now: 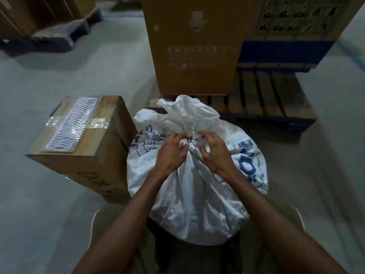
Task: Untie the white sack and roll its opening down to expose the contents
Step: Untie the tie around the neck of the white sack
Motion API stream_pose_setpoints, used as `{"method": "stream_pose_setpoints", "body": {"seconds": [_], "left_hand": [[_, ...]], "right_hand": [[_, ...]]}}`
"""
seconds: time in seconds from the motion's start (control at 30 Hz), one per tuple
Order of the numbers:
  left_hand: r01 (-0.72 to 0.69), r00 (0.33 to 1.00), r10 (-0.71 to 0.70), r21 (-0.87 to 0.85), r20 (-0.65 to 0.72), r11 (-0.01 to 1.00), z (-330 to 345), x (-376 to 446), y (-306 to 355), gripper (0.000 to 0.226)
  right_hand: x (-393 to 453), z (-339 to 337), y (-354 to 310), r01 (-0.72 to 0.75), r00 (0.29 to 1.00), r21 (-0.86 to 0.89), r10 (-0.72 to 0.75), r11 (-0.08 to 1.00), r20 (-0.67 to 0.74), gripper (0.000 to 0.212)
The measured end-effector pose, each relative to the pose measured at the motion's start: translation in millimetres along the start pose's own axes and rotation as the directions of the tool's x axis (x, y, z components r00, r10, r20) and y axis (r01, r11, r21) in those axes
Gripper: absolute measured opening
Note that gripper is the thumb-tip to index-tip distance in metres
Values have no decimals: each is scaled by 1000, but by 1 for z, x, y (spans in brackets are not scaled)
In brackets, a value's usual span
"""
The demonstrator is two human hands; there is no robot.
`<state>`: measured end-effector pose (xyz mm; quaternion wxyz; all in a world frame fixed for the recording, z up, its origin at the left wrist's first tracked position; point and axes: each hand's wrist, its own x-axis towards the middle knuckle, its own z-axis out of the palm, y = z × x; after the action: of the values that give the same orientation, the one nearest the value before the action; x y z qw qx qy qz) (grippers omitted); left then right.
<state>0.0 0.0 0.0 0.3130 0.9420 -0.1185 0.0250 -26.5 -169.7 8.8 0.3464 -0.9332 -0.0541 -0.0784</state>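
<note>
Two bare forearms reach in from the near edge and meet at the neck of the white sack (195,186), which stands upright on the floor in the middle of the scene, just in front of the person. Its bulging body carries blue print, and above the neck the loose opening fans up in a crumpled tuft on the far side. A thin dark tie (190,139) cinches that neck, and both hands have come to it for that reason. On the left side, the left hand (172,153) has its fingers curled in and pinching the gathered fabric right at the tie, probably to steady the neck. The right hand (213,153) is curled too, its fingertips picking at the tie and the bunched cloth from the right; which strand it has hold of is too small to tell. Judging by the tight neck, the knot is not yet undone, so rolling the opening down is still to come and the contents remain hidden.

Just left of the sack stands a taped cardboard box (83,143) with a white ribbed strip (72,125) lying on its top. Farther off, a tall brown carton (194,46) rests on a wooden pallet (266,99), close behind the sack. Grey concrete floor (49,80) surrounds it all
</note>
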Motion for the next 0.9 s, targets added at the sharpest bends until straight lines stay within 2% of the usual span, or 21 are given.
{"method": "stream_pose_setpoints", "body": {"seconds": [0.07, 0.13, 0.27, 0.47, 0.63, 0.77, 0.9], "left_hand": [[-2, 1000, 1, 16, 31, 1000, 4, 20, -9, 29], [13, 999, -17, 82, 49, 997, 10, 38, -20, 25], [9, 998, -12, 39, 65, 999, 11, 59, -33, 20], [-52, 996, 49, 28, 80, 998, 14, 76, -40, 22], [-66, 997, 65, 28, 49, 997, 18, 82, -41, 25], [-83, 996, 81, 38, 31, 996, 19, 86, -35, 12], [-105, 993, 99, 87, 62, 991, 19, 85, -34, 13]], "right_hand": [[21, 9, 13, -37, 999, 74, 36, 997, 20, 30], [42, 20, 28, -75, 995, 75, 70, 994, 68, 26], [72, 35, 44, -82, 994, 102, 74, 991, 78, 25], [86, 45, 57, -141, 984, 143, 124, 980, 126, 6], [85, 52, 60, -196, 978, 166, 180, 966, 110, 21], [82, 57, 59, -229, 974, 205, 224, 952, 46, 26], [85, 56, 59, -275, 961, 219, 275, 936, 32, 16]]}}
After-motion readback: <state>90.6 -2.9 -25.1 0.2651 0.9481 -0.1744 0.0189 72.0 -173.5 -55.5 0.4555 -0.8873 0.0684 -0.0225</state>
